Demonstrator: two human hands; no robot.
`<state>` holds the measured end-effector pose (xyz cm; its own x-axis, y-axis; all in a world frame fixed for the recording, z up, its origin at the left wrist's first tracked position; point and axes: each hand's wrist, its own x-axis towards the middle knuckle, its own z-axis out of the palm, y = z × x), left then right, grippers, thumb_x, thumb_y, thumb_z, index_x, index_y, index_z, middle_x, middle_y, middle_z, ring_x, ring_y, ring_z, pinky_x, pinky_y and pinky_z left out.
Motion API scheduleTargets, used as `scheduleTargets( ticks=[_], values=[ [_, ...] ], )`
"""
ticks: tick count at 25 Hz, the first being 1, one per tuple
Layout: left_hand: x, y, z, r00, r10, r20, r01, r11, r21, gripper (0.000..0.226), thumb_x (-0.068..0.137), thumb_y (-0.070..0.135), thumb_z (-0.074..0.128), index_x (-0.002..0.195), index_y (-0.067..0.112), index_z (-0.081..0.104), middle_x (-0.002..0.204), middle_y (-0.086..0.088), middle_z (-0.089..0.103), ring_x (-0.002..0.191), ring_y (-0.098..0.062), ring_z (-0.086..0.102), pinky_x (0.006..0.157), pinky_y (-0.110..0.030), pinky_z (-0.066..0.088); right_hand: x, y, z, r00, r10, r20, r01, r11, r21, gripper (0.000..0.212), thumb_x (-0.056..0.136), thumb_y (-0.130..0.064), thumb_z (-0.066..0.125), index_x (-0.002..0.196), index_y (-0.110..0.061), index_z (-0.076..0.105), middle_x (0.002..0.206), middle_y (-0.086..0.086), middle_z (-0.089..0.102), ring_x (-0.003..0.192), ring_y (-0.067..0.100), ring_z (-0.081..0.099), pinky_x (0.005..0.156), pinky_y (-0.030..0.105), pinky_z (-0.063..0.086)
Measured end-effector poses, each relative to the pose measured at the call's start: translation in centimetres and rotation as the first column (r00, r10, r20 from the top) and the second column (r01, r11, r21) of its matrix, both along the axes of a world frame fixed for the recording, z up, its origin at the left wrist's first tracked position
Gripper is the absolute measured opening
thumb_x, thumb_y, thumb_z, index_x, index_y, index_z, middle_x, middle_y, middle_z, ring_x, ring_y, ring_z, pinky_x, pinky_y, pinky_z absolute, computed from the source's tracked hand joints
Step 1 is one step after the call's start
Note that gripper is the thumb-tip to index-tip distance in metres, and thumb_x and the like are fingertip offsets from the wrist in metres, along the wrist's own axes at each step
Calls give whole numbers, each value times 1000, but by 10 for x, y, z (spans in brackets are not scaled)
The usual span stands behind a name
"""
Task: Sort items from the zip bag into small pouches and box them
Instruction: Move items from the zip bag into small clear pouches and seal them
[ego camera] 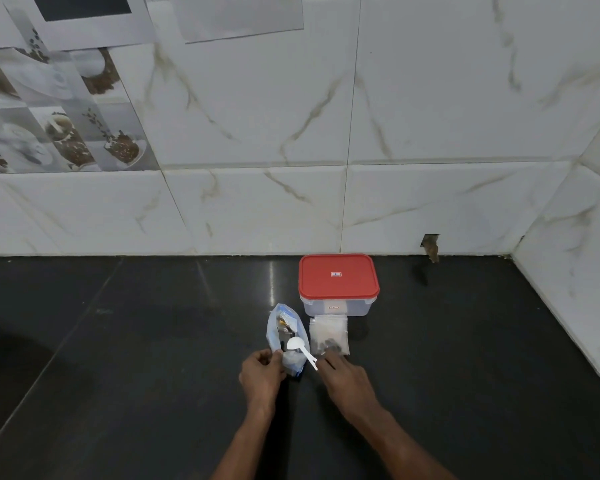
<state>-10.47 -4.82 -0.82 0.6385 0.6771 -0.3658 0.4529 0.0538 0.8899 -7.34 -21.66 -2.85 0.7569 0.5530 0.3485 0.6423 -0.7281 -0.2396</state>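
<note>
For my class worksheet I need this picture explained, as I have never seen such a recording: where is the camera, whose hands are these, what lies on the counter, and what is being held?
No machine here: a person works with bare hands, and the one picture comes from a camera worn on their head, looking forward and down. On the dark counter stands a clear box with its red lid on. In front of it lie small clear pouches, and left of those a zip bag with items inside. A white spoon rests on the bag. The left hand pinches the bag's near edge. The right hand reaches to the spoon's handle and the pouches; whether it grips either is unclear.
</note>
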Motion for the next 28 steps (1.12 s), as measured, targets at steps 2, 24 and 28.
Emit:
scheduleTargets(
  ticks=[2, 24, 28],
  values=[
    [0, 0, 1, 1000, 9, -3, -9, 1000, -3, 12, 93, 19, 71, 99, 9, 73, 86, -8, 76, 69, -17, 75, 71, -34, 64, 2, -5, 3, 998, -58, -3, 58, 996, 73, 19, 78, -10, 76, 92, -16, 65, 90, -1, 61, 63, 15, 61, 44, 28, 51],
    [37, 16, 45, 986, -136, -93, 151, 973, 176, 16, 88, 23, 73, 89, 9, 64, 86, -4, 66, 92, -31, 65, 75, -32, 46, 9, -66, -1, 875, -451, -178, 410, 883, -227, 33, 51, -11, 94, 72, -12, 69, 60, 4, 56, 35, 22, 52, 31, 31, 37],
    [39, 26, 42, 949, -251, -192, 286, 941, 180, 29, 82, 16, 71, 108, 4, 70, 98, -10, 74, 92, -29, 70, 82, -39, 58, -12, -17, 32, 616, -183, -766, 423, 897, 125, 32, 97, -34, 57, 70, -18, 59, 67, 2, 63, 55, 16, 65, 54, 29, 52]
  ],
)
